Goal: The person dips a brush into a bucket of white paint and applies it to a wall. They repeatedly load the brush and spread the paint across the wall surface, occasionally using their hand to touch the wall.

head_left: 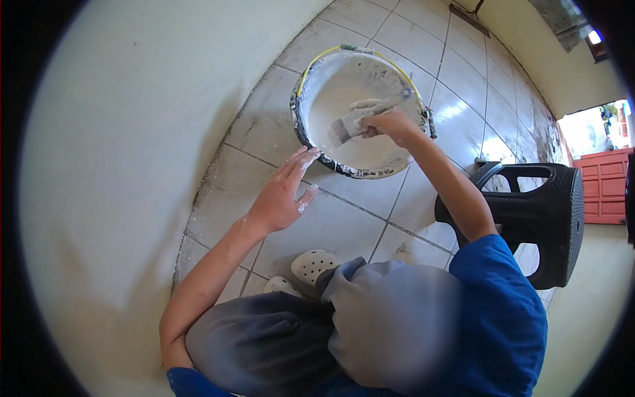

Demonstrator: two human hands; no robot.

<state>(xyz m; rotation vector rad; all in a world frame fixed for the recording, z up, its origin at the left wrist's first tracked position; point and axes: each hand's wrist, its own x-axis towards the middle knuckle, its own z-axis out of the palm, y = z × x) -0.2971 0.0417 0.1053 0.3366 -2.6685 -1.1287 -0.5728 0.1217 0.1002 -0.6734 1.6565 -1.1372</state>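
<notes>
A bucket with a black, paint-smeared rim stands on the tiled floor, holding white paint. My right hand reaches inside it, closed around a paintbrush. The bristles point down and left, close over the paint, while my fingers cover part of the handle. White paint coats those fingers. At the near left of the rim is my left hand, its paint-spotted fingers stretched out and the thumb apart. Its fingertips are right at the rim, and nothing is in the palm.
A pale wall runs along the left. To the right, a black plastic stool lies on its side. The bucket's yellow wire handle rests along the far rim. My white clogs are on the floor below, and a red door shows far right.
</notes>
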